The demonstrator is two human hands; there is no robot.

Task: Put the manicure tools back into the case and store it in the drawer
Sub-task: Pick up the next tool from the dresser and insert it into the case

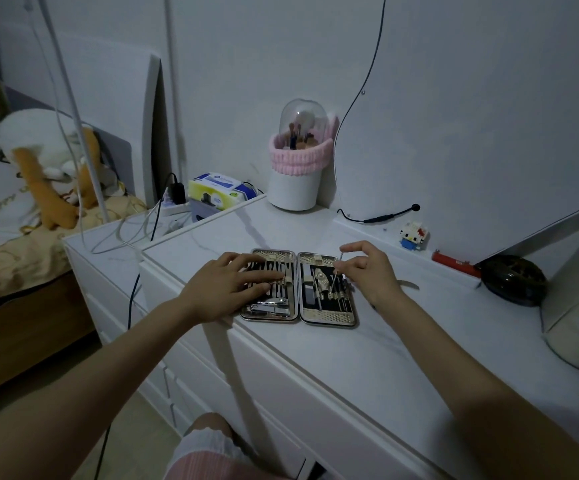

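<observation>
The manicure case (pixel 329 317) lies open flat on the white dresser top, both halves showing rows of metal tools; nail clippers (pixel 271 305) sit in the left half. My left hand (pixel 225 289) rests palm down on the left half, fingers spread over its tools. My right hand (pixel 371 270) hovers over the right half, pinching a thin metal tool (pixel 336 273) that slants down into the row of slots there. Another curved metal tool (pixel 409 284) lies on the dresser just right of my right hand.
A brush holder (pixel 295 174) with a pink band stands at the back. A small block figure (pixel 412 235), a red object (pixel 454 263) and a dark round object (pixel 514 278) sit at the right. Drawer fronts (pixel 281 386) run below the dresser's front edge. Cables trail at the left.
</observation>
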